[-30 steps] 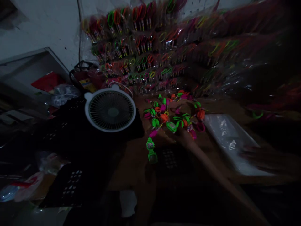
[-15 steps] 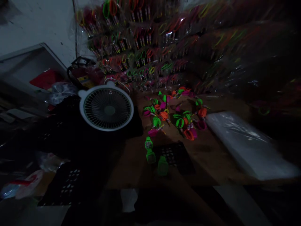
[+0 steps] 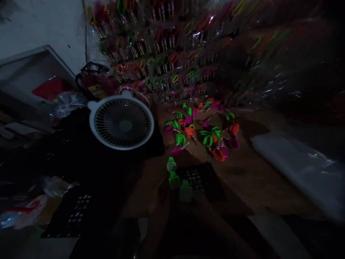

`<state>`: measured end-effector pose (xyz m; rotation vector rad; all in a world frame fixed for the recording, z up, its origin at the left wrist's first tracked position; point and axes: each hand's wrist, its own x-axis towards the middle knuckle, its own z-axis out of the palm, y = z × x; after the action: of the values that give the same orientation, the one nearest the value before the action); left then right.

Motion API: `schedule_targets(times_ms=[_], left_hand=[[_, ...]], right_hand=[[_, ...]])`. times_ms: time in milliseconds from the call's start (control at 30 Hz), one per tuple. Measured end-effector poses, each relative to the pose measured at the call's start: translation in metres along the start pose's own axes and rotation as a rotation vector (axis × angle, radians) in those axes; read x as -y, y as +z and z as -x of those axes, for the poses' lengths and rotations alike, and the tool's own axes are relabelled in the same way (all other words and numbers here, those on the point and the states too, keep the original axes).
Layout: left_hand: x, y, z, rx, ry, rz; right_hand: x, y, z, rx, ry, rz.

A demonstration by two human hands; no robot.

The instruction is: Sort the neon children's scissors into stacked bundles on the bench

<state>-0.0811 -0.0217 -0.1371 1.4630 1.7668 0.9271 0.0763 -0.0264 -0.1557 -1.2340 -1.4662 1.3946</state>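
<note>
Near six o'clock, at the table's edge, are two hands, the left hand [image 3: 161, 194] and the right hand [image 3: 198, 198], both too dark to tell whether their fingers are apart or closed. Just beyond the left hand stands one green watch [image 3: 172, 172]; a second green piece [image 3: 185, 191], probably another watch, is beside the right. One black perforated sheet [image 3: 202, 180] lies at one o'clock. At twelve to one are more than ten loose bright watches [image 3: 207, 138] on one wooden table [image 3: 242, 180]. One round fan [image 3: 125, 125] sits toward ten, one clear plastic stack [image 3: 299, 162] toward two, and several rows of bagged watches [image 3: 165, 63] at twelve.
</note>
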Motion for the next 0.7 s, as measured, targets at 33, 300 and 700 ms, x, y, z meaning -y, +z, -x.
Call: schedule_targets(times_ms=[33,300,700], left_hand=[[0.001,0.004,-0.002,0.023,-0.001,0.008],[0.006,0.013,-0.013,0.164,0.051,-0.018],[0.010,0.009,-0.015,0.260,0.172,0.007]], right_hand=[[0.000,-0.002,0.000,0.019,-0.017,0.003],[-0.009,-0.020,-0.003,0.042,0.094,-0.120],[-0.005,-0.002,-0.007,0.043,-0.061,0.215]])
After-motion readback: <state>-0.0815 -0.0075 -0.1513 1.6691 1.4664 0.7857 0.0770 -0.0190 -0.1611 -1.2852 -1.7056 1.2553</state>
